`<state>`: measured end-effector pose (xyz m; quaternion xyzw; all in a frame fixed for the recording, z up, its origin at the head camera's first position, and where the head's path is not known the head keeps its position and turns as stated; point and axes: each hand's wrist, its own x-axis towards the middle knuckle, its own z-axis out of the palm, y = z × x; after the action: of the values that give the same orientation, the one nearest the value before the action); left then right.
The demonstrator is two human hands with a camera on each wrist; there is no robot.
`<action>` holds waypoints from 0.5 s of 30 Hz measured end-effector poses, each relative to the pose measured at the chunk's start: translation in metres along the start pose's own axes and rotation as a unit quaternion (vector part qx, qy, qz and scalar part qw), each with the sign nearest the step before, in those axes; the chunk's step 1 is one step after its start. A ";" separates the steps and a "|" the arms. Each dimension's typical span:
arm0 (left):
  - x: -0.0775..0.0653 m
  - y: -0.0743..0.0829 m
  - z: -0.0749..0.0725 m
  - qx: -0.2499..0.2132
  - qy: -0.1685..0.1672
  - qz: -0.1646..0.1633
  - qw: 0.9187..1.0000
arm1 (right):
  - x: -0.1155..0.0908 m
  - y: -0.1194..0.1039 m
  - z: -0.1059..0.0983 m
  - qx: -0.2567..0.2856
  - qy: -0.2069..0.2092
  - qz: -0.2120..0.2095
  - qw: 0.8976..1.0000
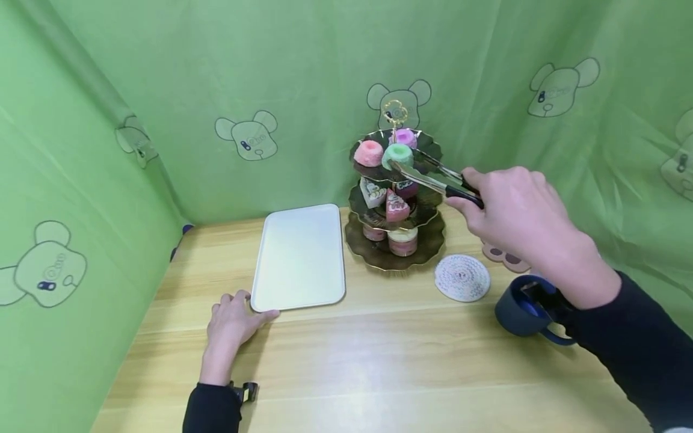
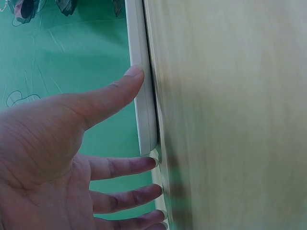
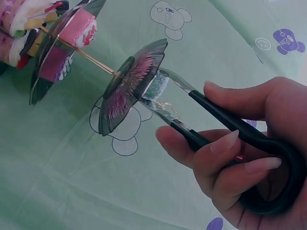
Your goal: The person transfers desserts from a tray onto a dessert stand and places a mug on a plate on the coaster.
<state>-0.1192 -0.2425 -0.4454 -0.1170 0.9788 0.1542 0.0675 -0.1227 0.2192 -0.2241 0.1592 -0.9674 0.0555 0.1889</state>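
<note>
My right hand (image 1: 520, 204) grips black-handled metal tongs (image 1: 430, 183), thumb on one arm and fingers curled on the other. The tips of the tongs stand on either side of a green ring-shaped cake (image 1: 399, 154) on the top tier of a dark, three-tiered cake stand (image 1: 395, 261). A pink cake (image 1: 369, 154) and a purple cake (image 1: 403, 138) sit beside it. At the near left corner of a white tray (image 1: 300, 258), my left hand (image 1: 231, 320) rests with fingers spread. Its thumb (image 2: 129, 79) touches the front edge, the other fingers lying by the corner.
Cake slices (image 1: 397, 206) are on the middle tier, and small cups of dessert (image 1: 403, 242) on the bottom one. To the right lie a round woven coaster (image 1: 462, 278) and a dark blue mug (image 1: 521, 313), partly behind my right wrist. A green curtain (image 1: 303, 72) hangs behind the wooden table.
</note>
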 end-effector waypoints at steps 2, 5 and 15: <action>0.000 0.000 0.000 0.000 0.001 0.002 1.000 | 0.001 0.000 -0.003 -0.005 -0.014 0.003 1.000; 0.000 0.001 0.000 0.002 0.000 0.005 1.000 | 0.006 -0.002 -0.009 -0.014 -0.039 0.007 0.999; 0.001 0.000 0.000 0.007 0.004 0.004 1.000 | 0.027 -0.003 -0.031 -0.022 -0.131 0.002 0.991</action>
<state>-0.1198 -0.2428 -0.4458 -0.1133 0.9805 0.1475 0.0636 -0.1349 0.2141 -0.1847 0.1590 -0.9851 0.0129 0.0639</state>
